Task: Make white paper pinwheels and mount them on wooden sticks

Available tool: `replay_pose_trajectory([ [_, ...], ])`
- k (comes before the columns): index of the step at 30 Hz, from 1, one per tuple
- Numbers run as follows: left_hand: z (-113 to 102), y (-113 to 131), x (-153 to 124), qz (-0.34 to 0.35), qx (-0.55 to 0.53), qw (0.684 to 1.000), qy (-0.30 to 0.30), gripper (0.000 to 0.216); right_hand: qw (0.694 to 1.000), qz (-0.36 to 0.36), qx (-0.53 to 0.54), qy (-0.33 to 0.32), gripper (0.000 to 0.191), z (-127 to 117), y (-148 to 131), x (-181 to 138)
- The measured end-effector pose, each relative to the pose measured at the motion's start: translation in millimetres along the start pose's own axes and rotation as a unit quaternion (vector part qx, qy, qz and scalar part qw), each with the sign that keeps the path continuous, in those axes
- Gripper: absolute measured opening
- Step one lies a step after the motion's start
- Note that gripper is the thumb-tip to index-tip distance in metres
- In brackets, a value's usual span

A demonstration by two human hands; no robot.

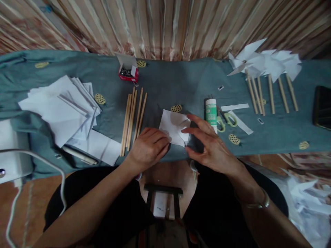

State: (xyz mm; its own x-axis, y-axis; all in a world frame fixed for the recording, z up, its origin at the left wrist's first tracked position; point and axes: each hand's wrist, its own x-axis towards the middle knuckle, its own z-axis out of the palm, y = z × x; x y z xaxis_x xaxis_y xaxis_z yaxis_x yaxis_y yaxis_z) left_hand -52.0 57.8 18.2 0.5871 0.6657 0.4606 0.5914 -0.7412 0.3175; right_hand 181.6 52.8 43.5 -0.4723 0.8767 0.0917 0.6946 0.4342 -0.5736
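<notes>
A white paper square (172, 128) with cut corners lies near the front edge of the table, which is covered in grey-blue cloth (165, 82). My left hand (148, 148) has its fingers curled and presses on the paper's lower left edge. My right hand (209, 144) pinches a folded flap at the paper's right side between thumb and fingers. A bundle of wooden sticks (132, 119) lies just left of my left hand. A green and white glue stick (211, 112) and green-handled scissors (225, 120) lie just beyond my right hand.
A stack of white paper sheets (64, 110) covers the left side. A small red box of pins (128, 70) stands open at the back. Finished white pinwheels on sticks (266, 69) lie at the back right. Paper strips (236, 107) and a dark object (322, 106) are on the right.
</notes>
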Motion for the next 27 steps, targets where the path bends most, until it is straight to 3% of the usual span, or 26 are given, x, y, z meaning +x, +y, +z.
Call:
replay_pose_trajectory([
  [4,-1,-1,-1,-0.013,-0.013,1.000,-0.003,0.010,0.999,-0.006,0.012,-0.033,0.036,1,-1,-1],
  [10,-2,0,-4,-0.009,-0.019,1.000,-0.017,0.010,0.998,0.010,0.063,-0.002,0.011,8,0,2],
  [21,0,7,-2,-0.004,-0.011,1.000,-0.006,0.010,0.989,0.037,0.141,0.008,0.004,18,-9,6],
  [27,2,7,-6,-0.050,-0.053,0.997,-0.014,0.014,0.988,0.053,0.133,0.051,0.004,26,-11,3],
])
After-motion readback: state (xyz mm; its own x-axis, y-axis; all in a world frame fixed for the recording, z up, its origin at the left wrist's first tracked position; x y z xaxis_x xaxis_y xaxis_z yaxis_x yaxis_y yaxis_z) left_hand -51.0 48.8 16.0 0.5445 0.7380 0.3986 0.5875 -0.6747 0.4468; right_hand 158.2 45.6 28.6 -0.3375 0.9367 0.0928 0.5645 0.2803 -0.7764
